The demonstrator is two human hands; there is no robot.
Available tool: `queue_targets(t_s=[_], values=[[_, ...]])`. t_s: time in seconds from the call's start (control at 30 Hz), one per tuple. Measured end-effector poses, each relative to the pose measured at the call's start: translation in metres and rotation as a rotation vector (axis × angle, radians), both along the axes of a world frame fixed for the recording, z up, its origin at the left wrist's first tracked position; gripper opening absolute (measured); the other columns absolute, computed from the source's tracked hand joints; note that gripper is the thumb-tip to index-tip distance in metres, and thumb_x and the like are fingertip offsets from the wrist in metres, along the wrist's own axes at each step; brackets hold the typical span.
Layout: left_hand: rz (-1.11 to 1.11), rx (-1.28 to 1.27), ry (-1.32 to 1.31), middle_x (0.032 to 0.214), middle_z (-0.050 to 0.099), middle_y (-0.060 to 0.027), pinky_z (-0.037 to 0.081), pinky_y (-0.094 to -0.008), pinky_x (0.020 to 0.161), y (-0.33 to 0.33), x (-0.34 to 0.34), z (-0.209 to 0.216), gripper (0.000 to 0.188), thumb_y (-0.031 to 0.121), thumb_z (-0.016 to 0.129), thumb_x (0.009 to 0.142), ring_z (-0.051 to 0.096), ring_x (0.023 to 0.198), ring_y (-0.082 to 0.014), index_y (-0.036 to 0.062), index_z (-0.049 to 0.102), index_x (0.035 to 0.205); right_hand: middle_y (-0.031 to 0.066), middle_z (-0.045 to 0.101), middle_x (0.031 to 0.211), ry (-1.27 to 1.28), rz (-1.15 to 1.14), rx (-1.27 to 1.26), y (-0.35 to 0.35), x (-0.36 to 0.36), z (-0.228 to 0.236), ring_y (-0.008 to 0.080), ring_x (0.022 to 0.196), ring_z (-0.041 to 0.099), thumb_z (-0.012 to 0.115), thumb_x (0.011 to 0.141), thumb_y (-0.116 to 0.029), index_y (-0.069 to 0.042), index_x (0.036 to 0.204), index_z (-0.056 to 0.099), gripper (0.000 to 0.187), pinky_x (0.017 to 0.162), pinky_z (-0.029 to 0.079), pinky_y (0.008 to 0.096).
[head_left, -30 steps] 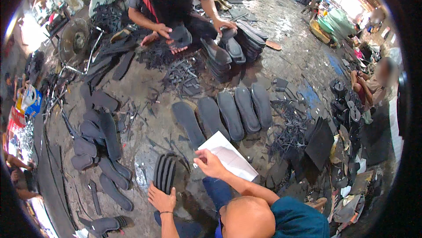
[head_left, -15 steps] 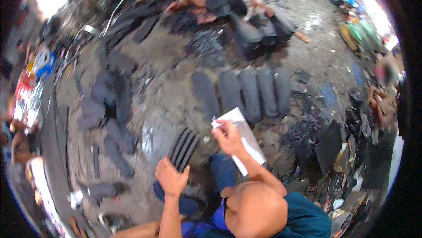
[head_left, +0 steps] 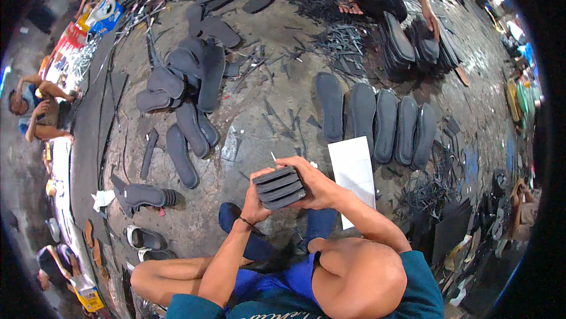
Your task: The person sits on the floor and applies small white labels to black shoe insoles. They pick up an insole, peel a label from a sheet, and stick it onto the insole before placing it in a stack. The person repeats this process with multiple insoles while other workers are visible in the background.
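Black rubber soles (head_left: 279,187), stacked together, sit between both hands in the head view, held low in the middle of the picture, above the person's knees. The left hand (head_left: 254,200) cups the stack from its left end, fingers clenched around the underside. The right hand (head_left: 314,182) covers the stack's right end and top, fingers (head_left: 290,163) curled over the upper edge and grasping it.

Just right of the right hand, a white sheet (head_left: 354,172) lies on the concrete floor (head_left: 259,113). Beyond the sheet, a row of five soles (head_left: 377,120) lies side by side, each touching the next. To the left, a loose heap of soles (head_left: 186,92) is spread out, well apart from the hands. A sandal (head_left: 144,237) rests near the person's left knee. Thin rubber scraps (head_left: 339,39) litter the floor farther off.

At the top, another person's hand (head_left: 431,20) rests on a tall pile of soles (head_left: 413,45).
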State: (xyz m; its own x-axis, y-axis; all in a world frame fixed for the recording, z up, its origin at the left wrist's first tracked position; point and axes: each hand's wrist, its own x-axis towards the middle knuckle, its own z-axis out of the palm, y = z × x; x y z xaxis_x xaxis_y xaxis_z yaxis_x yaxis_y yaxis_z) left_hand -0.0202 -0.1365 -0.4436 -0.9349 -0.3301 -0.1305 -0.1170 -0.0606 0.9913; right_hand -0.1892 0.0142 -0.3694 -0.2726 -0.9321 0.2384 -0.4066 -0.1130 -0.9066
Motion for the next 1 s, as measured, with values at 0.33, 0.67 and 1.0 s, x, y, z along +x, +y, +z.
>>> queue_targets(t_s=[0.33,0.67,1.0], values=[[-0.087,-0.427,0.016,0.128,0.050,-0.0142,0.043,-0.0368,0.102,-0.006,0.001,0.021,0.081,0.012,0.087,0.063,0.053,0.121,-0.0269,0.0052,0.041,0.130,0.0168,0.052,0.129,-0.273,-0.078,0.065,0.011,0.011,0.000,0.0328,0.120,0.053,0.091,0.060,-0.015,-0.004,0.144,0.036,0.100,0.104,0.042,0.0400],[-0.130,-0.455,0.141,0.131,0.047,-0.0184,0.042,-0.0403,0.104,-0.005,0.001,0.059,0.103,-0.003,0.078,0.059,0.050,0.123,-0.0351,0.0052,0.027,0.148,0.0148,0.049,0.136,-0.021,-0.102,0.096,0.019,0.021,-0.012,0.0361,0.130,0.045,0.088,0.053,-0.012,-0.007,0.141,0.039,0.101,0.109,0.035,0.0444],[-0.163,-0.455,0.116,0.133,0.043,-0.0157,0.038,-0.0388,0.107,-0.023,0.001,0.058,0.095,0.007,0.081,0.062,0.047,0.124,-0.0301,0.0030,0.029,0.142,0.0168,0.037,0.149,0.030,-0.194,-0.016,-0.002,0.020,0.014,0.0397,0.130,0.043,0.088,0.061,-0.025,-0.011,0.152,0.025,0.112,0.109,0.034,0.0489]])
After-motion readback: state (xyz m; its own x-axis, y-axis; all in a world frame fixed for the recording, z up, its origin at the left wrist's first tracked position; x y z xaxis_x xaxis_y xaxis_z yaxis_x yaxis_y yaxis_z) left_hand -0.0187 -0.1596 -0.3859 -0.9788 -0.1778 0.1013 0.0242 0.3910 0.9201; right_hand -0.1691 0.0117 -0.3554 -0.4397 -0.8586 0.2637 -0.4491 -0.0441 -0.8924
